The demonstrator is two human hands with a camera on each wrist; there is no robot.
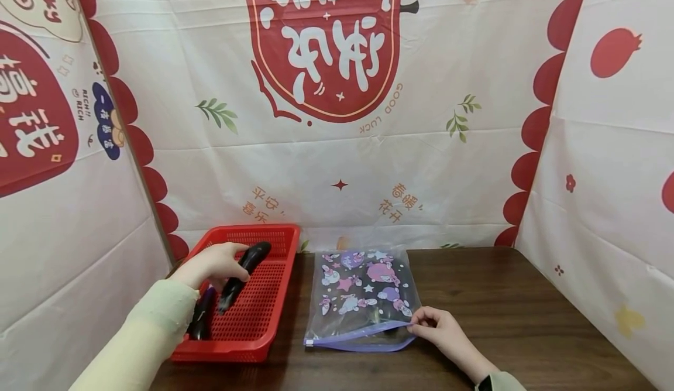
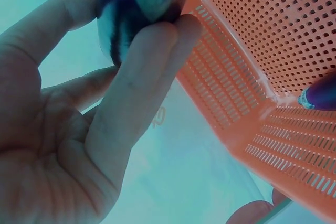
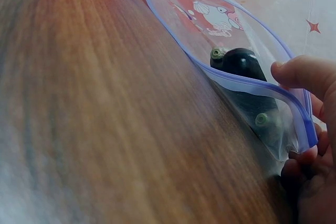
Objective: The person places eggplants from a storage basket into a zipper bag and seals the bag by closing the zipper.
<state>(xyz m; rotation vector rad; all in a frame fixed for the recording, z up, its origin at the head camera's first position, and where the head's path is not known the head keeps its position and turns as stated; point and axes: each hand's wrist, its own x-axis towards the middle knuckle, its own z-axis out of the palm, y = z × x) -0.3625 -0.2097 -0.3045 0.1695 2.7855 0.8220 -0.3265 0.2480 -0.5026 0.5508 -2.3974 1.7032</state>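
Note:
My left hand point(image 1: 215, 263) grips a long dark eggplant point(image 1: 255, 256) between thumb and fingers, over the red basket point(image 1: 291, 274). Another eggplant point(image 1: 202, 321) lies along the basket's left side, partly covered by my arm. In the left wrist view the held eggplant point(image 2: 142, 3) is cut off by the frame's top. My right hand point(image 1: 441, 331) pinches the corner of a clear printed zip bag point(image 1: 358, 297) that lies flat on the table. The bag's purple-edged mouth gapes. Inside it, the right wrist view shows dark eggplants point(image 3: 242, 62) with green stem ends.
The brown wooden table point(image 1: 474, 280) runs right of the bag and in front of it. A white printed cloth point(image 1: 337, 168) stands behind the table, with side cloths at left and right. The basket and bag lie side by side with a narrow strip of table between.

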